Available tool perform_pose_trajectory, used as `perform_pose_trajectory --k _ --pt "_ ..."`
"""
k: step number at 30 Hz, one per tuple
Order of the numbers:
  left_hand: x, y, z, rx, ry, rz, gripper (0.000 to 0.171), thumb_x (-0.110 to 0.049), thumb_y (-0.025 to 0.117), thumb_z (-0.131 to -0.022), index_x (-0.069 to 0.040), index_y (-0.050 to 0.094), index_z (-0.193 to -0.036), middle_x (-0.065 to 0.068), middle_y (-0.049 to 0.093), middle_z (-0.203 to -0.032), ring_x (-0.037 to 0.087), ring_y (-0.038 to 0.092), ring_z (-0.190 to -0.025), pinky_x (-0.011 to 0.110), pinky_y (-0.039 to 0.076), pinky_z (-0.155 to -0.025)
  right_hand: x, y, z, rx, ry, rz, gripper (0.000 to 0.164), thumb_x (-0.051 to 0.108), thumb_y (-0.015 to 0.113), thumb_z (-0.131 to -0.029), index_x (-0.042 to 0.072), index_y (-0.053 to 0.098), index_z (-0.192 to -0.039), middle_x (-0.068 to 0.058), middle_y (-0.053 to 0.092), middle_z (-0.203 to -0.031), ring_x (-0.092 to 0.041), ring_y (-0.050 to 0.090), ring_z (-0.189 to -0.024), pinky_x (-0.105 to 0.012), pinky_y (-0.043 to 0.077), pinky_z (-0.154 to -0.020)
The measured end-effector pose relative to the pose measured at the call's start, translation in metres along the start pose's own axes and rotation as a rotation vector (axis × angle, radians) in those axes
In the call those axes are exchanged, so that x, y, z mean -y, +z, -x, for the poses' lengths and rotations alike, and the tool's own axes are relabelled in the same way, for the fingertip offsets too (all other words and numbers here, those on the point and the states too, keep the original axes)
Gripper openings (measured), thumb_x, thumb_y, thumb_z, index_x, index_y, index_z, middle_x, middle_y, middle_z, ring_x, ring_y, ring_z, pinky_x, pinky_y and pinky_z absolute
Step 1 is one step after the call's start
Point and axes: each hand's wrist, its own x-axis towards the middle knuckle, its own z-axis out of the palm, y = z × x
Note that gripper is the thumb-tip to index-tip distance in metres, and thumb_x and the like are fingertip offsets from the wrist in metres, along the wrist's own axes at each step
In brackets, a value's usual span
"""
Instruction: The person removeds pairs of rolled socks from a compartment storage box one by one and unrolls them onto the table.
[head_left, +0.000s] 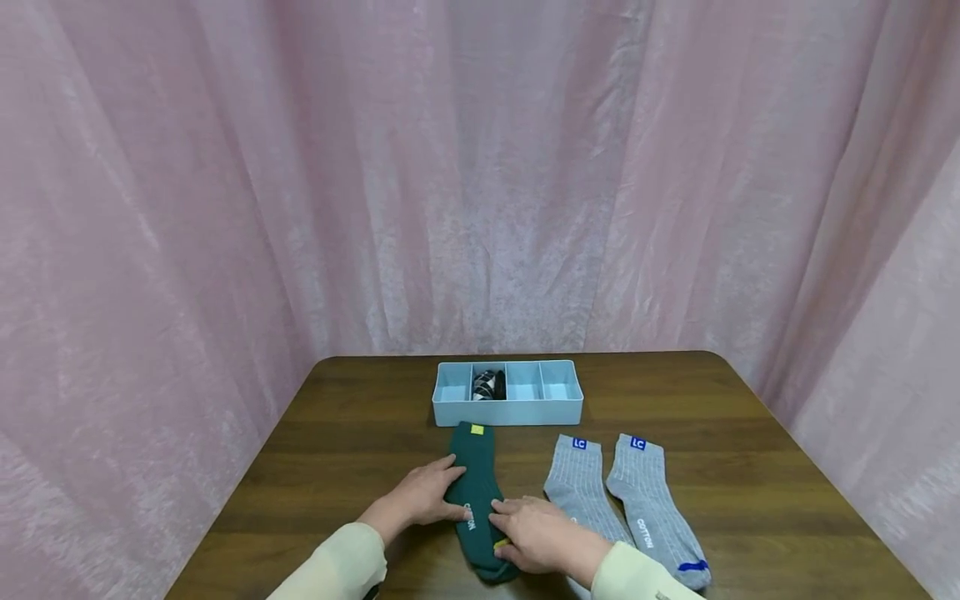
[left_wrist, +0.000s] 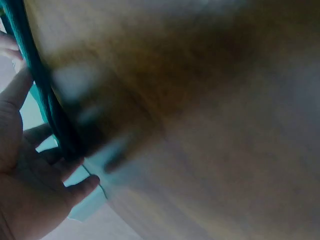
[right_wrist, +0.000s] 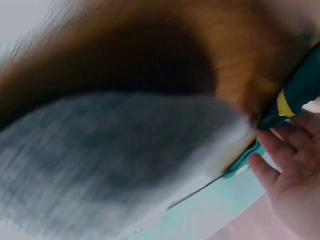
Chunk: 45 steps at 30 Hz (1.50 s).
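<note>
A dark green sock [head_left: 474, 467] lies lengthwise on the table, with a yellow patch at its cuff and white lettering partly covered by a thumb. My left hand [head_left: 423, 494] rests at its left edge, fingers spread and thumb over the lettering. On the opposite side, my right hand [head_left: 543, 533] touches the right edge near the heel, its fingers extended. Layered green fabric [left_wrist: 37, 65] shows along the fingers in the left wrist view. In the right wrist view, a yellow heel band [right_wrist: 284, 103] sits just above the fingertips.
Two grey ribbed socks [head_left: 581, 479] [head_left: 651, 496] with blue labels lie to the right, one partly behind my right forearm. A light blue divided box [head_left: 510, 414] stands beyond the green sock, holding a black-and-white patterned bundle [head_left: 486, 386]. Pink curtains [head_left: 480, 183] hang behind the wooden table [head_left: 360, 408].
</note>
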Motion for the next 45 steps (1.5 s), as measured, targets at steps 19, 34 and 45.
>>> perform_pose_trajectory --k 19,34,45 --pt "-0.017 -0.006 -0.014 0.072 0.06 0.023 0.074 -0.05 0.077 -0.083 -0.018 0.052 -0.145 0.008 0.036 -0.157 0.03 0.034 -0.143 0.055 0.029 -0.113 0.008 -0.002 0.011 0.007 0.048 0.045 0.052 0.05 0.061 -0.095 0.01 0.068 -0.127 -0.005 0.064 -0.131 -0.015 0.061 -0.116 -0.037 0.046 -0.101" --pt "-0.034 0.0 -0.028 0.081 0.098 -0.022 0.072 -0.051 0.075 -0.084 -0.02 0.053 -0.144 0.006 0.038 -0.156 0.025 0.034 -0.143 0.052 0.026 -0.115 -0.009 -0.002 0.03 -0.014 0.043 -0.045 0.053 0.05 0.064 -0.093 0.008 0.069 -0.125 -0.007 0.065 -0.129 -0.019 0.064 -0.112 -0.036 0.052 -0.093" --pt "-0.015 0.002 -0.015 -0.108 0.047 0.182 0.063 -0.042 0.068 -0.093 -0.007 0.053 -0.143 0.017 0.041 -0.152 0.037 0.037 -0.139 0.06 0.028 -0.112 -0.046 -0.007 0.041 -0.192 0.237 -0.187 0.045 0.032 0.064 -0.097 0.003 0.063 -0.132 -0.024 0.049 -0.143 -0.04 0.047 -0.131 -0.058 0.04 -0.104"
